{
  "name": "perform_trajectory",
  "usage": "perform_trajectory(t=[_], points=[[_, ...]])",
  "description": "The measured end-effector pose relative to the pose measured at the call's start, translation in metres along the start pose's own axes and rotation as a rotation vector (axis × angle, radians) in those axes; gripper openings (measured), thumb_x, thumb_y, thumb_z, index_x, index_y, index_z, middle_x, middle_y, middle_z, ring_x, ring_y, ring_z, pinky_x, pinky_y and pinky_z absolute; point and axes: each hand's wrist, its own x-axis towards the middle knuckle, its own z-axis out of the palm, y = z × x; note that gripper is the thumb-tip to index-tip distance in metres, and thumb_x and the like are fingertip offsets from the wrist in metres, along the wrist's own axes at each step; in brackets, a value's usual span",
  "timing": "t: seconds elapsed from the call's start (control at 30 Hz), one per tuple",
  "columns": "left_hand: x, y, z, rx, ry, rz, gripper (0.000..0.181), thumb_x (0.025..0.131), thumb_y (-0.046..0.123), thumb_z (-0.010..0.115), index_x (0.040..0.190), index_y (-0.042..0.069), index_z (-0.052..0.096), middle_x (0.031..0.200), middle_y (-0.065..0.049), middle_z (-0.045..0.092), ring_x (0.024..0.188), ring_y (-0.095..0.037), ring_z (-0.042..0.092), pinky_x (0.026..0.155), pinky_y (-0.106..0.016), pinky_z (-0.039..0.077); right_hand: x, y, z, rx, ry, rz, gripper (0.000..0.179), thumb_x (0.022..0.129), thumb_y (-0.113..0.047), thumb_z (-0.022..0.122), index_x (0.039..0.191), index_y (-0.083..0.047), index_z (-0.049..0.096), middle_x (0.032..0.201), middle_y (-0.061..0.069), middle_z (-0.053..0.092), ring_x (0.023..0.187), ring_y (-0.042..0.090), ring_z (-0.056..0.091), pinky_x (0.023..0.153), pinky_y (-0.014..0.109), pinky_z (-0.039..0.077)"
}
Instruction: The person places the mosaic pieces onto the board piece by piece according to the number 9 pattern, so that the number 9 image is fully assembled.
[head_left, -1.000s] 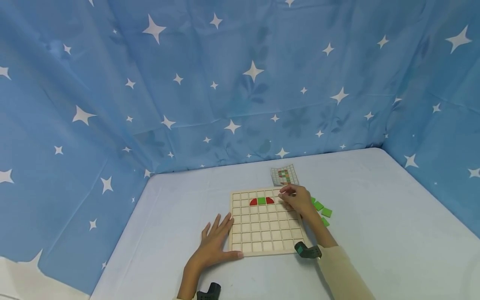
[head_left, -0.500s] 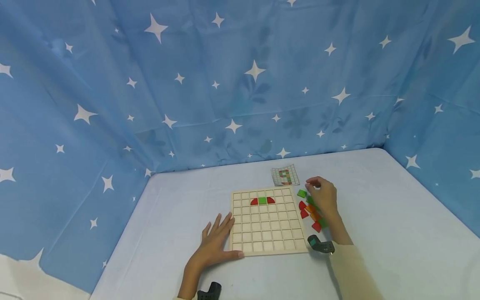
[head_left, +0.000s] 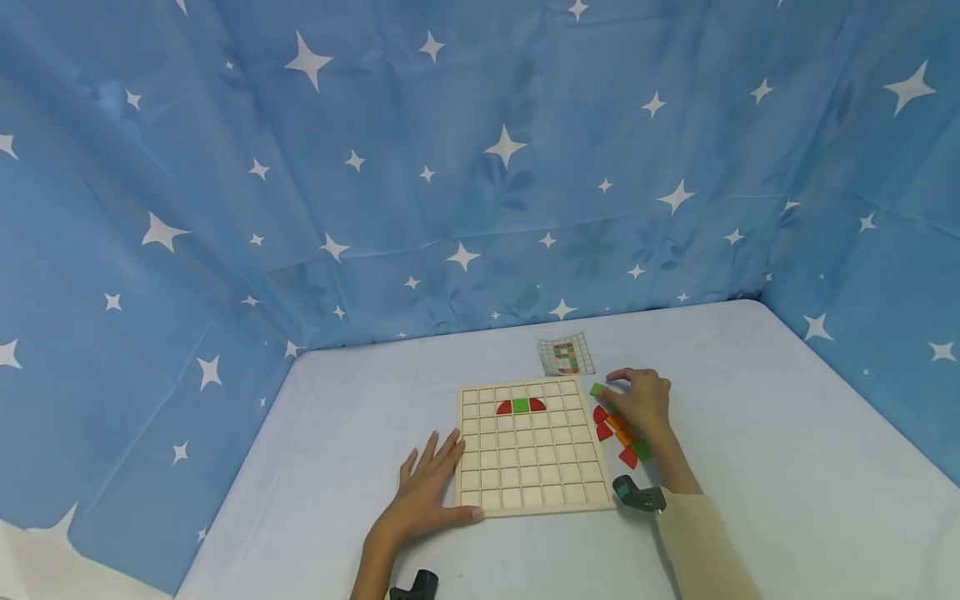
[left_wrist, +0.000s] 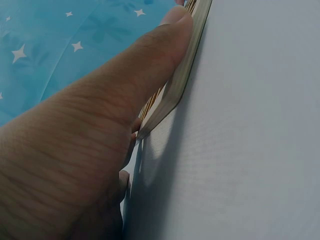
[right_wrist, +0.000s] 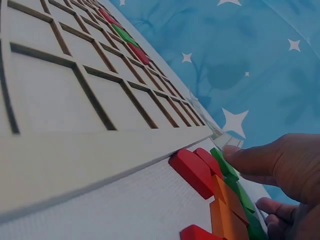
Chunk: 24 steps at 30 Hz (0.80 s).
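Note:
My left hand (head_left: 423, 493) rests with spread fingers at the left edge of a wooden grid board (head_left: 510, 460). In the left wrist view its thumb (left_wrist: 165, 47) lies along the board's front rim. One row of the board holds a green square tile (head_left: 521, 406) between two red quarter-round tiles (head_left: 504, 407). Right of the board, my right hand (head_left: 641, 402) is over a pile of tiles. Its thumb touches a green tile (right_wrist: 225, 165) at the pile's far end, while the index finger arches apart from the thumb.
Orange tiles (head_left: 625, 437), red quarter-round tiles (head_left: 628, 457) and more green tiles (right_wrist: 245, 197) lie close along the board's right side. Behind the board is a paper pattern card (head_left: 551, 360) on the white table (head_left: 360, 392). A blue star-printed curtain (head_left: 420, 208) surrounds the table's back and sides.
My right hand has moved right from above the board to the pile, then lowered until its thumb meets the green tile. The left hand stays put.

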Motion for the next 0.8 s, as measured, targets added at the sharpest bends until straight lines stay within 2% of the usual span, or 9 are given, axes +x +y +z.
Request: perform_trajectory(t=[0.27, 0.57, 0.8], points=[[0.0012, 0.0003, -0.0001, -0.02, 0.006, 0.001, 0.105, 0.074, 0.063, 0.074, 0.155, 0.014, 0.029, 0.164, -0.002, 0.019, 0.152, -0.036, 0.006, 0.115, -0.065, 0.002, -0.0012, -0.0029, 0.0016, -0.032, 0.021, 0.007, 0.032, 0.082, -0.025, 0.076, 0.1, 0.0, 0.071, 0.121, 0.035, 0.047, 0.11, 0.049, 0.038, 0.082, 0.055, 0.037], [0.001, 0.0008, -0.0001, -0.004, 0.008, -0.005, 0.105, 0.073, 0.063, 0.074, 0.155, 0.014, 0.029, 0.164, -0.002, 0.019, 0.152, -0.037, 0.006, 0.115, -0.065, 0.003, -0.0007, -0.0051, 0.0037, -0.024, -0.002, 0.038, 0.029, 0.082, -0.021, 0.074, 0.099, 0.002, 0.07, 0.123, 0.035, 0.044, 0.113, 0.049, 0.035, 0.086, 0.058, 0.035], [0.0014, -0.001, 0.0016, -0.002, 0.009, 0.001, 0.105, 0.074, 0.064, 0.073, 0.155, 0.014, 0.029, 0.164, -0.002, 0.019, 0.152, -0.037, 0.007, 0.115, -0.065, 0.003, -0.0013, -0.007, 0.0016, 0.024, -0.014, 0.059, 0.024, 0.083, -0.021, 0.075, 0.095, -0.001, 0.069, 0.105, 0.024, 0.064, 0.104, 0.043, 0.05, 0.085, 0.058, 0.035]])
